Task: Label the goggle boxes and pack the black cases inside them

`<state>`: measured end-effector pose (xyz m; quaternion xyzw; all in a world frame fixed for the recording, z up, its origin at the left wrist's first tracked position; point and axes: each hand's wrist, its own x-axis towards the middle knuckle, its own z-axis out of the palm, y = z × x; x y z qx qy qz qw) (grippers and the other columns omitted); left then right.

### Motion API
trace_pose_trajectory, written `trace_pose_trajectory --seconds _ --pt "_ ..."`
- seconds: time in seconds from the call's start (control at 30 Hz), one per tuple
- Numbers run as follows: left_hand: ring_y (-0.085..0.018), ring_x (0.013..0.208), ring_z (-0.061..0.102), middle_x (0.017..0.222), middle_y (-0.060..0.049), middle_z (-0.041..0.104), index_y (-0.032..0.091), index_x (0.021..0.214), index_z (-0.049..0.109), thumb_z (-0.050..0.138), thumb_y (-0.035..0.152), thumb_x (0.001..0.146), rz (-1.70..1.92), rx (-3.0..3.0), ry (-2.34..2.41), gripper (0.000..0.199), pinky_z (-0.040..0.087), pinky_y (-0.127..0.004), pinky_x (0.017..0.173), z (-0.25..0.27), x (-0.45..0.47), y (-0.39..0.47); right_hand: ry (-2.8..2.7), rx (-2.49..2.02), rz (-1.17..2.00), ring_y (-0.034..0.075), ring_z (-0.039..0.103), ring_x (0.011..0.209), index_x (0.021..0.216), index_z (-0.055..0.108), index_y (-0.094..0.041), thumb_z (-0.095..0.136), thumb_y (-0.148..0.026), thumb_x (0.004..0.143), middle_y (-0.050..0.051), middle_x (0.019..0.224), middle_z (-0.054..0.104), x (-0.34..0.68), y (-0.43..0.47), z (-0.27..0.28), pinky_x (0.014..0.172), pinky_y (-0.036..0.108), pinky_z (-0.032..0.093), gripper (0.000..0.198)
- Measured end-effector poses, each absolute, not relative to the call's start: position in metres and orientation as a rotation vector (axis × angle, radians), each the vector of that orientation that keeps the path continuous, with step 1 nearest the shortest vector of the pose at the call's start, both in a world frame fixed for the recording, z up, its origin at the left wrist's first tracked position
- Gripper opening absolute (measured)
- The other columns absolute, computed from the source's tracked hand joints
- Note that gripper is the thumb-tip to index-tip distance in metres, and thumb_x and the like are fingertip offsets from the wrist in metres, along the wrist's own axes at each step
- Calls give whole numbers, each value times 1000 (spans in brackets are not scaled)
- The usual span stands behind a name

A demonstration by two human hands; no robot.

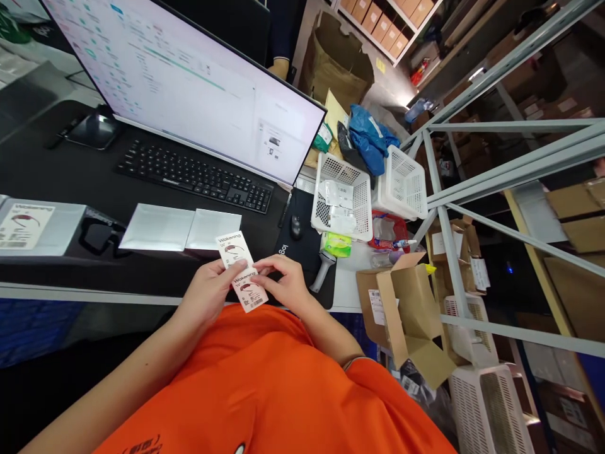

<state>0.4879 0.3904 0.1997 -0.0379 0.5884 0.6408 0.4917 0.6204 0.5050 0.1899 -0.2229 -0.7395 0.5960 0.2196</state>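
Note:
A strip of two white printed labels [230,244], each reading "Wakening" above a picture of glasses, is held over the desk's front edge. My left hand [205,291] pinches its left side, thumb on top near the middle. At its right edge my right hand [287,285] has thumb and fingers closed on the lower label. Just beyond lie two plain silvery-white boxes [158,228] side by side. Further left, a similar box [63,233] bears the same kind of label on its top and a dark glasses picture on its side.
Behind the boxes are a keyboard [193,176] and a monitor [198,82]. To the right are a mouse [296,227], a barcode scanner [324,270], a white basket [364,208] with packets, and an open carton [390,306]. A metal rack frame [447,252] stands beyond.

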Motion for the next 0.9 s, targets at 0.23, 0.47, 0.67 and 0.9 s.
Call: trace_pose_trajectory --seconds 0.23,0.47,0.67,0.9 --pt "-24 68 75 77 -11 79 13 79 78 99 33 54 1541 -253 1268 39 63 -27 58 218 470 381 -2314 -508 1341 17 75 85 103 90 -26 88 -30 94 5 97 80 603 505 192 82 29 65 10" --pt "-23 69 75 84 -15 79 8 87 79 87 19 74 1422 -344 1149 19 67 -30 66 227 435 354 -2409 -356 991 16 76 93 106 90 -26 82 -30 99 6 115 79 581 476 191 86 25 67 11" --pt "-22 63 73 76 -14 76 8 80 78 78 14 85 1357 -401 1148 7 64 -30 60 230 412 333 -2498 -283 906 17 79 94 102 88 -24 83 -20 97 6 111 81 568 451 188 86 25 68 9" --pt "-21 65 72 76 -13 76 9 78 79 81 13 84 1345 -385 1139 7 64 -27 60 222 387 320 -2520 -370 856 17 80 94 108 88 -21 82 -28 99 8 107 82 543 438 191 87 26 69 13"
